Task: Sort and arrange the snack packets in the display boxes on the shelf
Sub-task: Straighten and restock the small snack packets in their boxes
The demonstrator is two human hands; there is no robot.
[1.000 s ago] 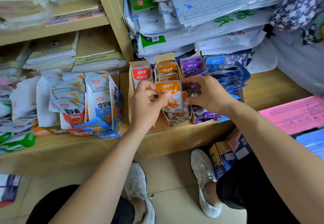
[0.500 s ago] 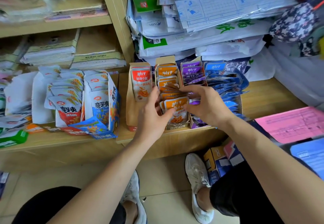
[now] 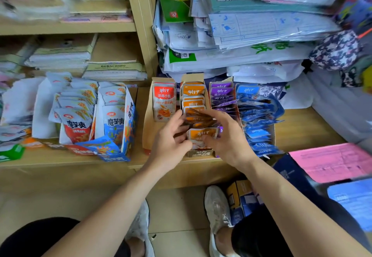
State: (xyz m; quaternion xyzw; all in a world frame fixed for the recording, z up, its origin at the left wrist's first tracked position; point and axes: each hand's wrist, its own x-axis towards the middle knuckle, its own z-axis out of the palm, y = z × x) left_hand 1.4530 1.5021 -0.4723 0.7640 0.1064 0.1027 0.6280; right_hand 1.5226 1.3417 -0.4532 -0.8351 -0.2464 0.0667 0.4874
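Orange row half tidied.
In the orange box (image 3: 201,153), my left hand (image 3: 171,138) presses loose-fingered against the orange packets (image 3: 203,134); my right hand (image 3: 227,138) seems, through blur, curled round them. Right of it, blue packets (image 3: 259,116) sprawl unsorted.

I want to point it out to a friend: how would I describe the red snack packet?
On the wooden shelf, four narrow cardboard boxes stand side by side. The red packet stands upright in the leftmost box. Its neighbours hold rows of orange packets, purple packets and blue packets; it alone is red.
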